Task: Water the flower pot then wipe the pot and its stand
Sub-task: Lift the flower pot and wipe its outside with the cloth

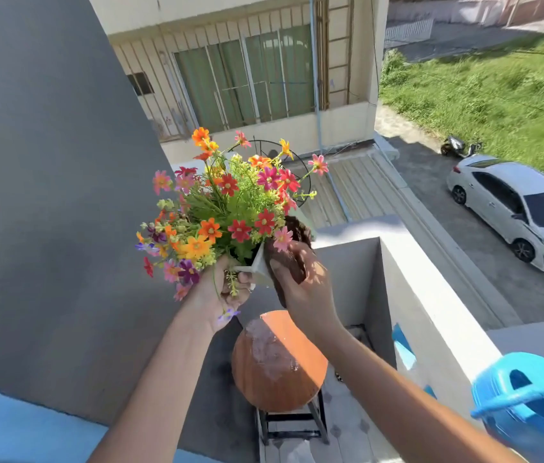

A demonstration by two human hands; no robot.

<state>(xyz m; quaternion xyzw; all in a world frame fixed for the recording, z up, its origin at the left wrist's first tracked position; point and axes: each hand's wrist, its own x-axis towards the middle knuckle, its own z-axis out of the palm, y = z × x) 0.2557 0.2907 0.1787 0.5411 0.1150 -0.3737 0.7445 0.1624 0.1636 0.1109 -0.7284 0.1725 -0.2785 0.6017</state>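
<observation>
I hold the pot (261, 267) up in the middle of the frame, well above the stand (279, 360), which sits lower centre with its round orange top wet and glistening on its left half. My left hand (217, 292) grips the pot from the left, fingers (243, 277) wrapped round its near corner under the flowers (227, 202). My right hand (304, 279) is on the pot's right side, its fingers closed on a dark brown cloth (292, 259) pressed flat against the pot's wall. So the pot lies between my two hands, touching both.

The pot is white and angular, tilted, its mouth facing the upper left of the frame; its long axis runs from lower right to upper left, and the flowers fan out that way. How far its base reaches I cannot tell, as the cloth and my hand hide it.

A blue watering can (531, 399) sits on the white ledge (430, 295) at the lower right, apart from both hands.
</observation>
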